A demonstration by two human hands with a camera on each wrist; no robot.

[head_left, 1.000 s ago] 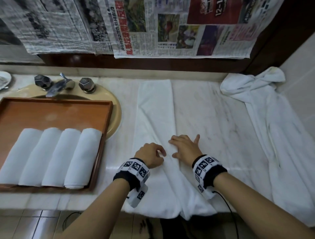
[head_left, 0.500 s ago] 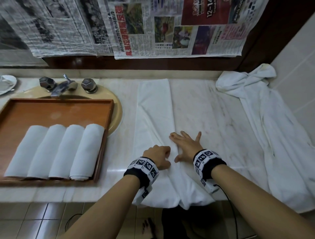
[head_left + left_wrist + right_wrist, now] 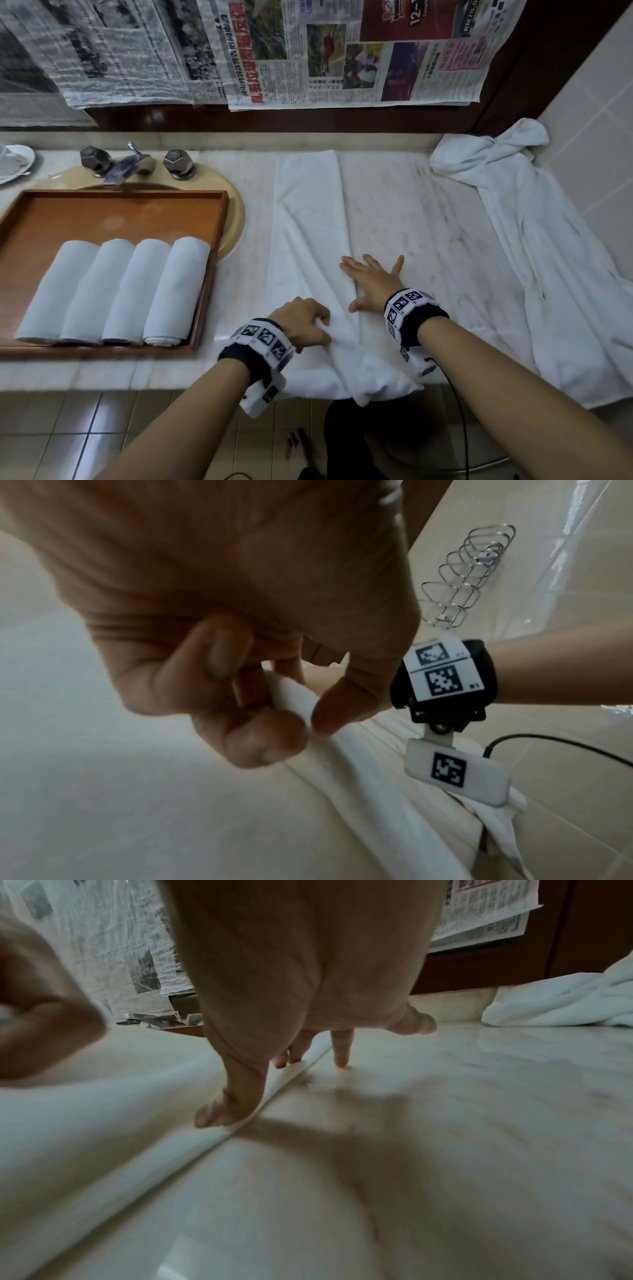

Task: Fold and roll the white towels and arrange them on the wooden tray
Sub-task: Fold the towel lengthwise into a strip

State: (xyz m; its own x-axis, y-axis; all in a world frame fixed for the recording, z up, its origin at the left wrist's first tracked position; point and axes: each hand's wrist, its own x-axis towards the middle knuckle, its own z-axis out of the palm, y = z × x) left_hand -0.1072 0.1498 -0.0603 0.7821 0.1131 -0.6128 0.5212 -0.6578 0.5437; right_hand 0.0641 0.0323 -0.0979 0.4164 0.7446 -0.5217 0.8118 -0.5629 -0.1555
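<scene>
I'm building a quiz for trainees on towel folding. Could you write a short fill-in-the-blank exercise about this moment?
1. The wooden tray holds ____ rolled towels.
2. The left hand ____ a fold of the flat towel.
3. The right hand lies ____ on that towel's edge, fingers spread.
4. The tray rests partly over the ____.

Missing words: four; pinches; flat; sink

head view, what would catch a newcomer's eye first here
Four rolled towels lie side by side in the wooden tray on the left. At center, the left hand pinches a long towel spread on the counter while the right hand presses it flat. Newspapers hang across the back.
</scene>
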